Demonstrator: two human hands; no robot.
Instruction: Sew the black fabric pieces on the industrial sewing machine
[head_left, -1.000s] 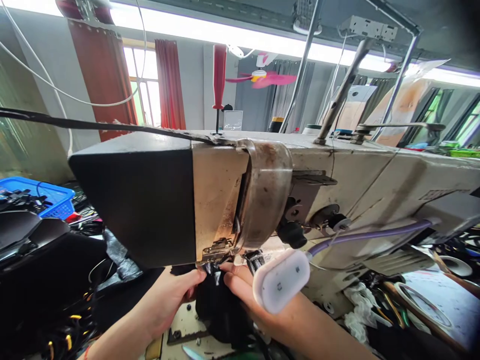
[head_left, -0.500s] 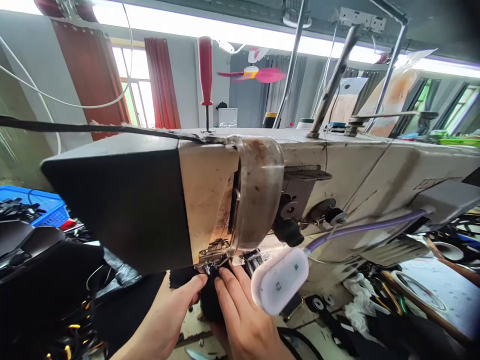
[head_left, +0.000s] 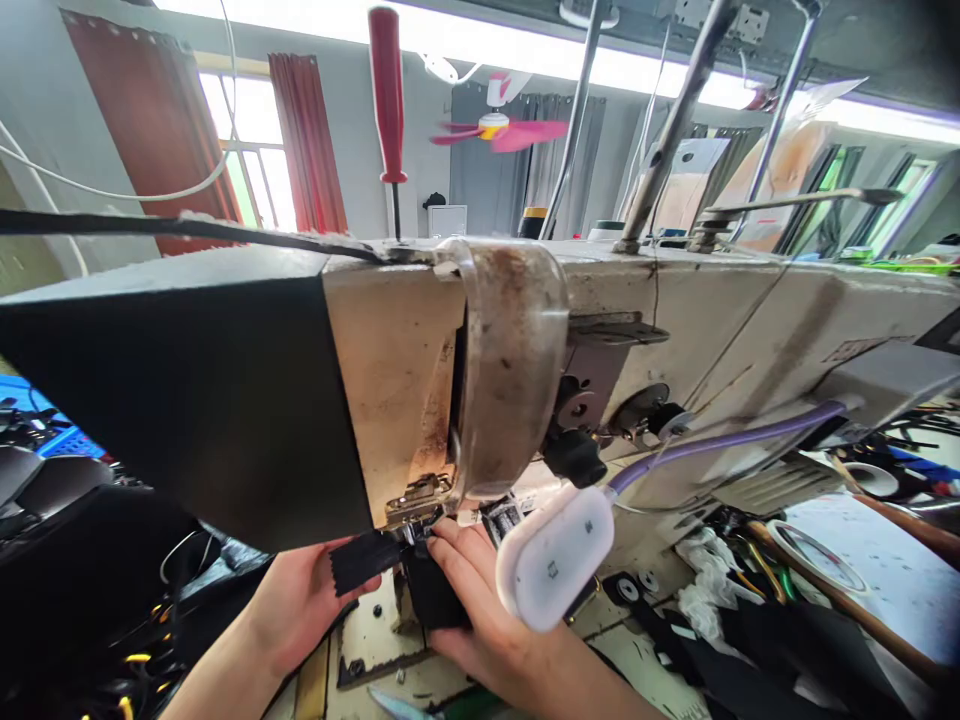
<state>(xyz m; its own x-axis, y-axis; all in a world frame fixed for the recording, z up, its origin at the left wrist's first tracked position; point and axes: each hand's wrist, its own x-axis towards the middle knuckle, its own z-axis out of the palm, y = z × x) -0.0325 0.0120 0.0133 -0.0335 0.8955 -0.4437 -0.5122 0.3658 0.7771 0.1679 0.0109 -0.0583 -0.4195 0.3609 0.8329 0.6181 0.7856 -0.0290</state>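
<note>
Change: both hands have shifted since a second ago; the left one has slid out to the left along the strip, the right one now lies flatter over the dark piece, and the view has closed in on the machine head.
Black fabric piece (head_left: 431,597): lies on the machine bed directly under the presser foot (head_left: 415,497), between the two hands.
Black strip (head_left: 360,560): a pinked-edge tail of the same cloth, sticking out leftward from the foot.
Left hand (head_left: 296,600): pinching the black strip, thumb on top, just left of the foot.
Right hand (head_left: 480,600): fingers spread and pressed down on the black fabric piece, fingertips right at the foot; not clenched.
Sewing machine (head_left: 420,370): worn cream head with a black cover at left, looming over both hands.
Lamp (head_left: 553,558): white oval on a purple hose, hanging just above the right wrist.
Screwdriver (head_left: 387,90): red handle, standing upright on top of the machine.
Surroundings: black scraps and cables heaped at left, tape rolls and offcuts at right.
</note>
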